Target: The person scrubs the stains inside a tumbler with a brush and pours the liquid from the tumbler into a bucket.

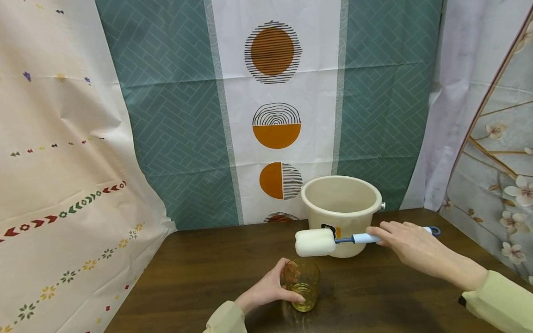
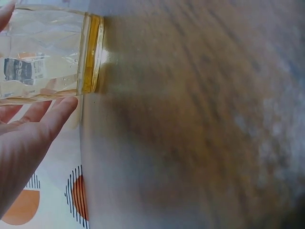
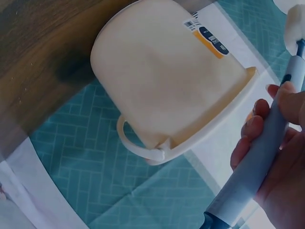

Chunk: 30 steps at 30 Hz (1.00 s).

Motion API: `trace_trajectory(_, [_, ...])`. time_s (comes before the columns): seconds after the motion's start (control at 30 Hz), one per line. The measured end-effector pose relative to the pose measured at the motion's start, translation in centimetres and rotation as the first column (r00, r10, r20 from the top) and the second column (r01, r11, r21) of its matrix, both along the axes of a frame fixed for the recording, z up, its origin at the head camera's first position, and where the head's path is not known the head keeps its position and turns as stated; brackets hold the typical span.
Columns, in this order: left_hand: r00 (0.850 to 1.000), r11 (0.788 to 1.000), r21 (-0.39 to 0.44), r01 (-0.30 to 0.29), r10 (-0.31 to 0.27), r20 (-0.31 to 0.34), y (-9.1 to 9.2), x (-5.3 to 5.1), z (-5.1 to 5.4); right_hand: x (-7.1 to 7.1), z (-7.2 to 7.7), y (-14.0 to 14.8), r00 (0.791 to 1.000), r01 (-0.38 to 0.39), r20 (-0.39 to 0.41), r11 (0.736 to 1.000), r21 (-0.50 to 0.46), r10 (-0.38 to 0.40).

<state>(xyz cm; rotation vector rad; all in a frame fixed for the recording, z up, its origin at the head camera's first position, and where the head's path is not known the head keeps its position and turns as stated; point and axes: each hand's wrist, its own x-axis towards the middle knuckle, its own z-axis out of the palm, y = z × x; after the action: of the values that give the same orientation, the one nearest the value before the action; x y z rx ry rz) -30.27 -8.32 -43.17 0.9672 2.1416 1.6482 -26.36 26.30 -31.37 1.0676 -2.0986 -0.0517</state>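
Observation:
My left hand (image 1: pixel 268 287) grips an amber see-through glass (image 1: pixel 307 296), thumb on the near side and fingers round the far side. In the left wrist view the glass (image 2: pixel 45 57) has faceted walls and a thick yellow base at the table surface. My right hand (image 1: pixel 410 240) holds a sponge bottle brush (image 1: pixel 315 243) by its pale blue handle, level above the table. Its white sponge head is just above and behind the glass, apart from it. In the right wrist view, fingers and thumb wrap the brush handle (image 3: pixel 257 167).
A cream bucket (image 1: pixel 354 224) with a label stands at the back of the dark wooden table (image 1: pixel 208 259), behind the brush. Patterned cloths (image 1: pixel 179 115) hang behind and along both sides.

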Motion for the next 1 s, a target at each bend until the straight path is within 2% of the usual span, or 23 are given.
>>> trace_trajectory(0.17, [1.0, 1.0, -0.019, -0.005, 0.005, 0.001, 0.0, 0.0, 0.1, 0.2, 0.4, -0.1, 1.0, 0.0, 0.016, 0.999, 0.053, -0.001])
trace_trajectory(0.43, [1.0, 0.999, -0.032, -0.011, 0.011, -0.001, 0.0, 0.2, 0.6, 0.2, 1.5, -0.5, 0.999, -0.029, -0.021, 0.993, 0.11, 0.031])
trace_trajectory(0.73, [1.0, 1.0, -0.027, -0.014, 0.014, 0.007, 0.0, 0.2, 0.3, 0.3, 3.0, -1.8, 0.999, -0.046, -0.014, 0.98, 0.194, 0.05])
trace_trajectory(1.0, [0.998, 0.995, -0.085, -0.058, 0.059, 0.005, 0.0, 0.4, 0.6, 0.3, 3.6, -2.6, 0.996, -0.065, -0.048, 0.967, 0.246, 0.079])
